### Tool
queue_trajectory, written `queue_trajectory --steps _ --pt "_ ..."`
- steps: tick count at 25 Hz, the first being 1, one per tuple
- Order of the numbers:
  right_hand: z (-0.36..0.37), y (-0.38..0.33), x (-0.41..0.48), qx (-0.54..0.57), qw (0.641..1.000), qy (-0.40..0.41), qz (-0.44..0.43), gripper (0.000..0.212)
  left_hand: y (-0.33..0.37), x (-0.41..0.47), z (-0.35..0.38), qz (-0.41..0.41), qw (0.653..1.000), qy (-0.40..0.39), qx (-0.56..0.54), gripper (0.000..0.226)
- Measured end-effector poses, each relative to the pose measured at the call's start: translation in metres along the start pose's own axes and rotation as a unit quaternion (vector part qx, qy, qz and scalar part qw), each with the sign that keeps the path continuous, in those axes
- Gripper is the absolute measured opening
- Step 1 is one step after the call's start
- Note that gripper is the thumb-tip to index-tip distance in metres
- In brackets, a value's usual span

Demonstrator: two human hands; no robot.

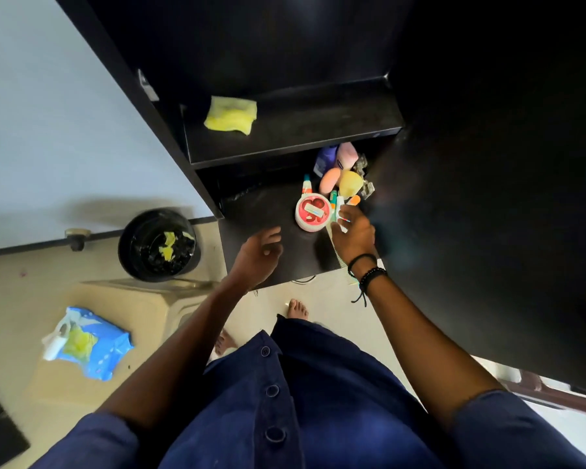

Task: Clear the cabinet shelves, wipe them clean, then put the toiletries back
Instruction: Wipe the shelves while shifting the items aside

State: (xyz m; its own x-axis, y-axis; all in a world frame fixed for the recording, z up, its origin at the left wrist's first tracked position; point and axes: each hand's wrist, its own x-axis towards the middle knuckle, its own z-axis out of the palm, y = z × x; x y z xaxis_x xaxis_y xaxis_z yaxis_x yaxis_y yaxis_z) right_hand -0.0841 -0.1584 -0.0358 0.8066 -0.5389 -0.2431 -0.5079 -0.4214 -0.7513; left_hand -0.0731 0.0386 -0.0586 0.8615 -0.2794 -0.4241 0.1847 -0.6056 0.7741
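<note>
A black cabinet has an upper shelf (318, 130) that bears only a yellow wipe (230, 116) at its left end. On the lower shelf (257, 214) toiletries are bunched at the right: a round pink-rimmed tub (313, 213), a small tube (307, 186), pink and yellow sponges (340, 181) and purple bottles (339, 155). My right hand (352, 233) pinches a thin white tube (340, 211) beside the tub. My left hand (259, 253) hovers over the bare left part of the lower shelf, fingers relaxed, holding nothing.
A black bin (158, 245) with yellow scraps stands on the floor to the left. A blue wet-wipe pack (88, 343) lies on a beige stool (142, 309). The open cabinet door (487, 231) fills the right. My bare feet (298, 309) are below the shelf edge.
</note>
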Motion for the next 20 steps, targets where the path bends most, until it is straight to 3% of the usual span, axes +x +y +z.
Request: queue_trajectory --steps 7,11,16,20 --pt "0.019 -0.091 -0.036 0.059 0.974 0.039 -0.214 0.024 0.018 -0.026 -0.049 0.064 0.991 0.109 -0.034 0.043" --pt "0.03 -0.153 -0.029 -0.021 0.932 0.063 -0.357 0.027 0.02 -0.037 -0.069 0.087 0.985 0.141 -0.049 0.044" --pt "0.048 -0.197 0.004 -0.175 0.916 -0.002 -0.36 0.042 0.026 -0.045 -0.086 0.104 0.98 0.167 -0.028 0.045" --pt "0.053 -0.2 0.012 -0.278 0.893 -0.009 -0.354 0.04 0.03 -0.047 -0.097 0.131 0.972 0.189 -0.049 0.045"
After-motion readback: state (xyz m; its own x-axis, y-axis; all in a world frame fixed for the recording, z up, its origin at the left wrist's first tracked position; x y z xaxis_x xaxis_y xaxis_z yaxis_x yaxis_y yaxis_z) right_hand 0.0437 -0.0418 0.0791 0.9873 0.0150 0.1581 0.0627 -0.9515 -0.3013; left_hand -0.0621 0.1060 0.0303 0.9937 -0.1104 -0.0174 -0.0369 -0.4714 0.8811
